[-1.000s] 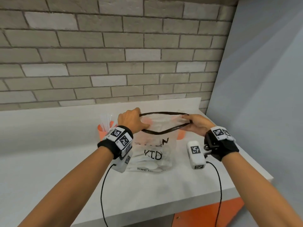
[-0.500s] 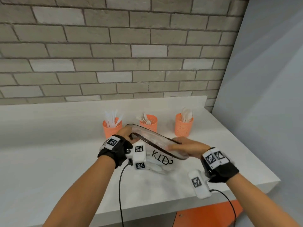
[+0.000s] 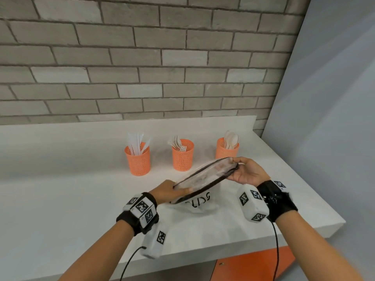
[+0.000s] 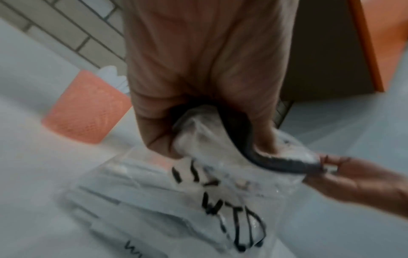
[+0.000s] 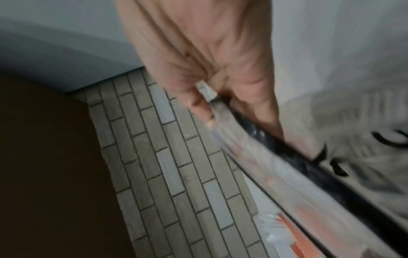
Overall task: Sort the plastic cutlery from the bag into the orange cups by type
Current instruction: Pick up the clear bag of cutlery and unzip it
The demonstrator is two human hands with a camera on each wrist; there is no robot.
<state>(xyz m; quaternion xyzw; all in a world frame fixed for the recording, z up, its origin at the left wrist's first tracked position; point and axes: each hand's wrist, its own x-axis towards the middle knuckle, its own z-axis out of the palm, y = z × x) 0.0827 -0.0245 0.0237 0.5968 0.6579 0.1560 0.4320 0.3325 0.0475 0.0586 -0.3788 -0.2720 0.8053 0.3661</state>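
A clear plastic bag with black lettering and a black zip rim lies on the white counter and holds white cutlery. My left hand grips the near left end of the rim, and my right hand pinches the far right end, raised higher. Behind the bag stand three orange mesh cups: the left cup with knives, the middle cup with forks, the right cup with spoons.
A brick wall backs the counter and a grey wall closes the right side. The counter's front edge runs just under my wrists, with an orange cabinet front below it.
Both hands lowered the bag from chest height to the counter and tilted its rim, right end up. The mouth, pulled wide earlier, is now narrower. All three cups have come into view.
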